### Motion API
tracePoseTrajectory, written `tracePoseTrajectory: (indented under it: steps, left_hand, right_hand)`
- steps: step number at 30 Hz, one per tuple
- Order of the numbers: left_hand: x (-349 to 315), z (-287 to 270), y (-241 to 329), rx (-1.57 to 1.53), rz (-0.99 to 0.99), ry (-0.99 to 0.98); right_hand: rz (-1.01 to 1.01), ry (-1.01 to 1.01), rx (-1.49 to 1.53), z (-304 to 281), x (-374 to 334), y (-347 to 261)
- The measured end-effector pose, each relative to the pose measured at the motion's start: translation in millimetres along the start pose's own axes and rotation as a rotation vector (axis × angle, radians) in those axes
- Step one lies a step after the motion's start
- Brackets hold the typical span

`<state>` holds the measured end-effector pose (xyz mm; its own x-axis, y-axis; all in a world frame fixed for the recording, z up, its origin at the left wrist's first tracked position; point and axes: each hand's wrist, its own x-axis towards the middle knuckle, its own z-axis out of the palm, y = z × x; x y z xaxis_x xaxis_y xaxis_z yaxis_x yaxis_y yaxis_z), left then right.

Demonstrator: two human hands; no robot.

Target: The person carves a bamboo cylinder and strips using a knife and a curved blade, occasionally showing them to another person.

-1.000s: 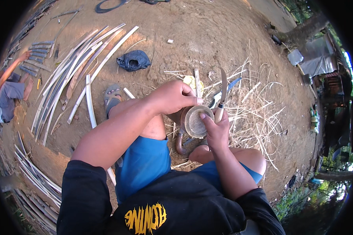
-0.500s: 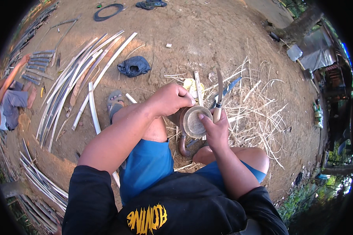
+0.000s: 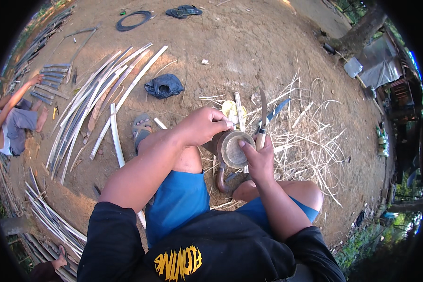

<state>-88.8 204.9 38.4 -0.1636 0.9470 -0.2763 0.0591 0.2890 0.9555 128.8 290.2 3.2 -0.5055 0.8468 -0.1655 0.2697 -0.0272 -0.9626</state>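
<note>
Between my knees is a brown round-bodied vessel with a pale, dished circular end point(image 3: 234, 151) turned up toward me. My right hand point(image 3: 260, 157) grips a knife point(image 3: 263, 107) by its light handle, the blade pointing away from me. The thumb of that hand presses on the pale round end. At the vessel's far left edge, my left hand point(image 3: 204, 126) is closed, thumb and forefinger pinched together; what lies in the pinch is too small to make out. A curved brown piece point(image 3: 221, 177) like a handle hangs below the vessel.
Pale shavings point(image 3: 310, 145) lie heaped at the right. Long split strips point(image 3: 91, 105) spread on the left, near a black plastic bag point(image 3: 164, 86). A blue-bladed tool point(image 3: 279, 109) rests among the shavings. Another person point(image 3: 19, 115) sits at far left, reaching toward short dark slats point(image 3: 51, 77).
The surroundings sit slightly lower in the picture, as the view has tilted a little. Both my hands keep nearly the same hold. A foot shows more clearly at lower left.
</note>
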Motion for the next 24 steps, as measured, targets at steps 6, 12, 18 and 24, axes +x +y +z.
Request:
tracePoseTrajectory:
  steps: [6,12,18,24]
  left_hand:
    - [1,5,-5,0.141,0.042,0.047]
    - [-6,13,2,0.354,0.178,0.184]
    - [-3,19,-9,0.457,0.362,0.209]
    - [-2,22,-14,0.568,0.365,0.216]
  right_hand:
    - [-0.014,0.018,0.003,0,-2,3]
    - [-0.022,0.011,0.05,3,-4,-2]
    - [-0.068,0.036,-0.063,-2,0,10]
    - [-0.044,-0.034,0.069,2,-6,-4]
